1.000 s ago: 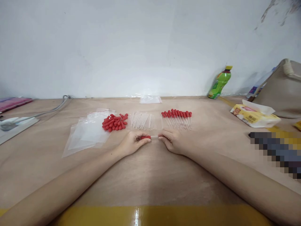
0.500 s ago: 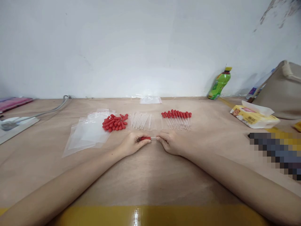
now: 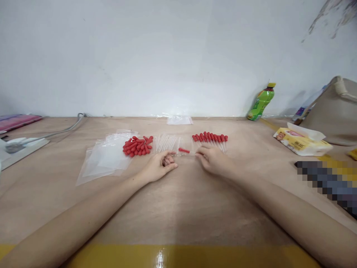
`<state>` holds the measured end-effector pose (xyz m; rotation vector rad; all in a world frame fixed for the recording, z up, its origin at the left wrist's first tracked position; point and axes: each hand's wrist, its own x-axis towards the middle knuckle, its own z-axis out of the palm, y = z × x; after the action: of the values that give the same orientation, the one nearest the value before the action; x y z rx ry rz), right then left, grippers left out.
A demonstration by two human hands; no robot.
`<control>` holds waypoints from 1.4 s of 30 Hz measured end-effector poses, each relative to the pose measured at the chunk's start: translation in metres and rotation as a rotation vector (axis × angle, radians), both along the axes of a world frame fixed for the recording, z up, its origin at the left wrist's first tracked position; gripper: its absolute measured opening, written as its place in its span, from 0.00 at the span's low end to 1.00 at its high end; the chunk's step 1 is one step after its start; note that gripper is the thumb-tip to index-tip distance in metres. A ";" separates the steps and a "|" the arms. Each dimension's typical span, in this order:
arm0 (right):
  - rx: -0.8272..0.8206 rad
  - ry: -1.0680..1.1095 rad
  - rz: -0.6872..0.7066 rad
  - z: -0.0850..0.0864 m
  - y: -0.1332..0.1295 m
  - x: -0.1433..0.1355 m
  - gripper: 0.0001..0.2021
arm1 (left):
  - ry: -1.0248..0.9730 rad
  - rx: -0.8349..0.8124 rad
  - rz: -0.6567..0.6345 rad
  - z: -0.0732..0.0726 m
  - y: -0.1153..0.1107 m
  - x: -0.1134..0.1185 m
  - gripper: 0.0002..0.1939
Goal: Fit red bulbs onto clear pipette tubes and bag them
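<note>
My right hand (image 3: pixel 213 159) is closed, its fingertips pinching the clear tube of a dropper whose red rubber bulb (image 3: pixel 184 150) points left. Just left of it, my left hand (image 3: pixel 160 165) has thumb and forefinger parted, and nothing shows between them. Behind the left hand lie clear thin tubes (image 3: pixel 167 143) in a row. A heap of loose red rubber bulbs (image 3: pixel 137 146) sits to their left. Beyond my right hand is a row of red-bulbed droppers (image 3: pixel 209 137), their lower ends partly hidden by the hand.
Overlapping clear zip bags (image 3: pixel 104 156) lie left of the bulbs, and another small bag (image 3: pixel 179 120) lies by the wall. To the right stand a green drink bottle (image 3: pixel 261 102), a yellow tissue pack (image 3: pixel 302 141) and a beige bag (image 3: pixel 331 111). A grey cable (image 3: pixel 69 126) runs at left.
My left hand has let go of the red bulb, its fingers now parted. My right hand has moved slightly right and away from me, carrying the dropper toward the finished-looking row.
</note>
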<state>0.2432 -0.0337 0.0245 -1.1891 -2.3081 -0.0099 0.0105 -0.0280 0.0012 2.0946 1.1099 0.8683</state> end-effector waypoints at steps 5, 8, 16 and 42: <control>-0.055 0.379 -0.570 0.001 0.036 0.051 0.11 | 0.043 -0.027 -0.020 0.000 0.001 -0.001 0.16; -0.096 0.396 -0.765 -0.004 0.047 0.079 0.11 | 0.062 -0.013 -0.017 0.001 0.000 -0.001 0.15; -0.241 0.279 -0.823 -0.024 0.048 0.087 0.12 | 0.084 0.028 -0.005 0.005 -0.002 0.000 0.14; -0.120 0.208 -0.822 -0.016 0.034 0.071 0.15 | 0.090 0.037 0.000 0.004 -0.002 0.000 0.13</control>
<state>0.3146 0.0003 0.0087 -2.0094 -1.5259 -0.0431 0.0105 -0.0296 0.0051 2.1828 1.1478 0.8075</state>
